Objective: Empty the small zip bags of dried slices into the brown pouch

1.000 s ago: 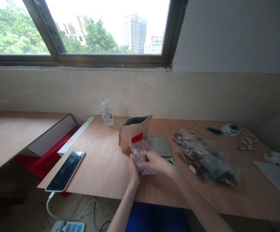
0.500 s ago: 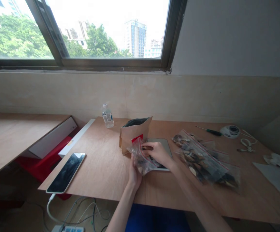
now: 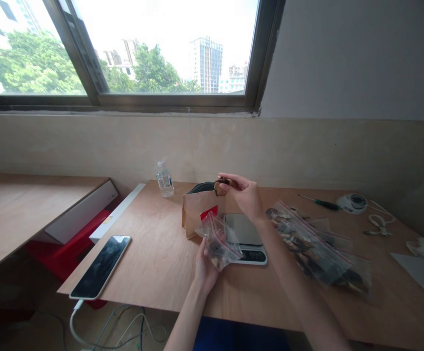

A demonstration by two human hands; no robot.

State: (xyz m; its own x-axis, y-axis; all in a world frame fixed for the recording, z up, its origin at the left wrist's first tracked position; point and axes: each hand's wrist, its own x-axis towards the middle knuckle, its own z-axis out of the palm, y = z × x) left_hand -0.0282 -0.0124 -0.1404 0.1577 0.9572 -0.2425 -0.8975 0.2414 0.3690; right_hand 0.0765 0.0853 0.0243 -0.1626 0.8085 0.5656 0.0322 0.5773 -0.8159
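Observation:
In my right hand point(image 3: 247, 199), pinched between the fingers, are brown and dark pieces that look like dried mushrooms point(image 3: 222, 185). They hang at the right side of the mouth of a brown paper pouch point(image 3: 198, 210), which stands upright with its top open. My left hand point(image 3: 206, 268) grips a clear zip bag point(image 3: 222, 243) from below, in front of the pouch; a few pieces show inside it. Behind that bag sits a flat kitchen scale point(image 3: 246, 230) with a dark display strip, partly covered by the bag. A red tab point(image 3: 209, 212) shows at the pouch's front.
Several filled zip bags point(image 3: 317, 251) lie to the right. Beyond them are a green screwdriver point(image 3: 327, 204), a white dome camera point(image 3: 351, 203) and a coiled cable point(image 3: 379, 224). A plastic bottle point(image 3: 165, 181) stands at the back; a charging phone point(image 3: 101, 267) lies on the left.
My right hand has come up out of the clear zip bag with brown pieces and moved to the paper pouch's mouth. My left hand still holds the bag. More of the scale shows.

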